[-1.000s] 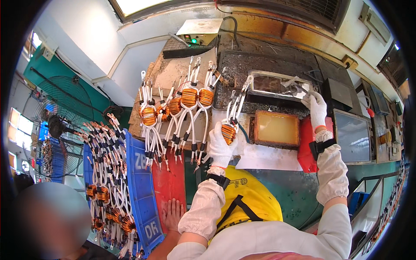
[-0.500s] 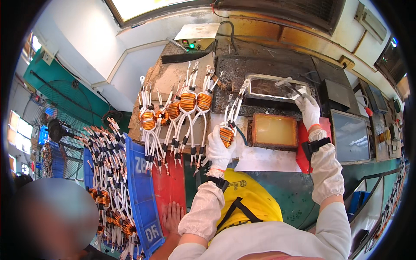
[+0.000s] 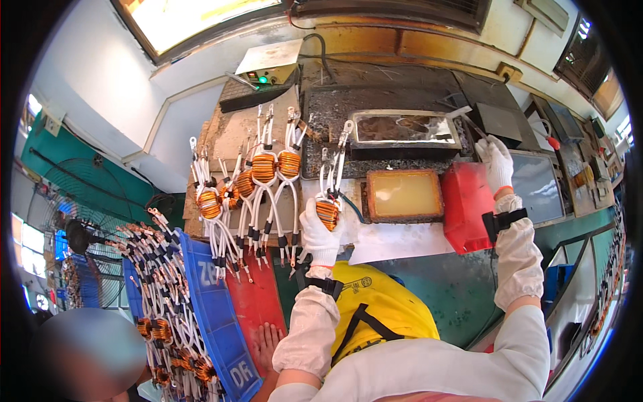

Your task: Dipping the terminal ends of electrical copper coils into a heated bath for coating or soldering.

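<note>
My gloved left hand [image 3: 320,236] is closed around a copper-wound coil [image 3: 327,214] with white leads. The coil's lugged upper leads point up toward the rectangular trough [image 3: 355,139] of shiny, brown-skinned metal. In my gloved right hand [image 3: 496,164] is a scraper [image 3: 459,112] with a flat, pale blade and a thin handle. That blade sits just past the trough's right end. Below the trough lies a brown-rimmed tray [image 3: 440,204] of yellowish liquid. Several similar coils [image 3: 264,168] rest in a row to the left, their leads hanging over the bench edge.
A red bin [image 3: 467,208] stands beside the liquid tray. At the back left is a control box [image 3: 271,63] with a green light. A blue crate [image 3: 218,295] at lower left is beside many leaded coils [image 3: 161,328]. Another person's hand [image 3: 268,338] rests on a red surface.
My right hand has drawn the scraper rightward, from over the trough to beyond its right end. My left hand keeps its hold on the coil. The whole view has shifted slightly.
</note>
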`<state>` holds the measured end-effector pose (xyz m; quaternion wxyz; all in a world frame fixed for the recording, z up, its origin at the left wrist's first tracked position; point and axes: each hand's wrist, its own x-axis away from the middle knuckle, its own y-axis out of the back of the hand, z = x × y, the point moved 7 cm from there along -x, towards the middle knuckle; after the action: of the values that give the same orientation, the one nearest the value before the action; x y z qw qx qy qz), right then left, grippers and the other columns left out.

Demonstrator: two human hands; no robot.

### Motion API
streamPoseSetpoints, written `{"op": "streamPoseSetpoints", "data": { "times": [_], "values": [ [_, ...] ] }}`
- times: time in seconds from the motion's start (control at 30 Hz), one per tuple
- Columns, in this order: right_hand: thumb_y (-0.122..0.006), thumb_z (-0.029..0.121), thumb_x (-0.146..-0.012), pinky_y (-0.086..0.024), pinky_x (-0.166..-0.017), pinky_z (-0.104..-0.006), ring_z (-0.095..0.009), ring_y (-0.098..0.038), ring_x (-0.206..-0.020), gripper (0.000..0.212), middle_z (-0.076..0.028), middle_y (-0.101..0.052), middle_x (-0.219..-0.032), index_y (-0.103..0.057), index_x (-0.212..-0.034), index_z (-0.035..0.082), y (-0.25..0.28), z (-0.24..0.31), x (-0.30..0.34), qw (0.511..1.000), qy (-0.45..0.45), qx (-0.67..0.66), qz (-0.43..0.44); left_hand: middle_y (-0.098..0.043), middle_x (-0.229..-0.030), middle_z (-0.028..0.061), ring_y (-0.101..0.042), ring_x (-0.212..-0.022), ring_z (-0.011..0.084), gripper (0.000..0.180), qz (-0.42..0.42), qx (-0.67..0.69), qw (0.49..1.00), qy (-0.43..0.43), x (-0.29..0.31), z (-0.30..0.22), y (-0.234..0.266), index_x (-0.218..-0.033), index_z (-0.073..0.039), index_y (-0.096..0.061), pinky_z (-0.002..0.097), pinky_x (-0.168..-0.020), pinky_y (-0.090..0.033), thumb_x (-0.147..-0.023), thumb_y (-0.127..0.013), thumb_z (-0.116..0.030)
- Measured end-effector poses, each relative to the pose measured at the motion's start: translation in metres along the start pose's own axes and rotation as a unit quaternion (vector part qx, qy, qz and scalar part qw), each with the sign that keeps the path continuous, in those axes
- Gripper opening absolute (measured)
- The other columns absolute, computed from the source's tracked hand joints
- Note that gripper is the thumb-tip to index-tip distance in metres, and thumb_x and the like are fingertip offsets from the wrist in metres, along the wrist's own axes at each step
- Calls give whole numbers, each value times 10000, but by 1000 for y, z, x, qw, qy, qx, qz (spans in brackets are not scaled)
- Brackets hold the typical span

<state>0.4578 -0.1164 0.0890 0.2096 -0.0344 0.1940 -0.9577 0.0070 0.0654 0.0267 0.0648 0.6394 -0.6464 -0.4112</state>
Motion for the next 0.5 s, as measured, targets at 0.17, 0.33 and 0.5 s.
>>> {"op": "streamPoseSetpoints", "data": {
  "times": [0.17, 0.33, 0.5],
  "values": [
    [-461, 42, -968, -524, -856, -279, -219, -669, -926, 229, -126, -654, -1009, -577, -1162, 6, 20, 29, 6, 937, 143, 318, 32, -524, -1084, 169, -590, -909, 403, 791, -11, -1, 1000, -5, 2, -1, -3, -1354, -153, -381, 483, -729, -504, -690, -776, -324],
    [-473, 82, -969, -535, -763, -290, -155, -668, -827, 201, -97, -678, -904, -622, -1101, 52, 9, 68, 16, 839, 297, 456, 6, -520, -1086, 169, -586, -923, 404, 792, -21, 16, 999, -28, 5, -4, -3, -1356, -135, -378, 481, -749, -498, -689, -782, -277],
    [-488, 153, -939, -520, -763, -326, -228, -666, -857, 237, -146, -678, -933, -637, -1064, 17, 78, 58, -67, 869, 175, 463, 27, -504, -1176, 188, -553, -1039, 393, 804, 7, 24, 999, 29, 3, 0, -3, -1360, -76, -372, 446, -864, -470, -691, -783, -252]
  ]
}}
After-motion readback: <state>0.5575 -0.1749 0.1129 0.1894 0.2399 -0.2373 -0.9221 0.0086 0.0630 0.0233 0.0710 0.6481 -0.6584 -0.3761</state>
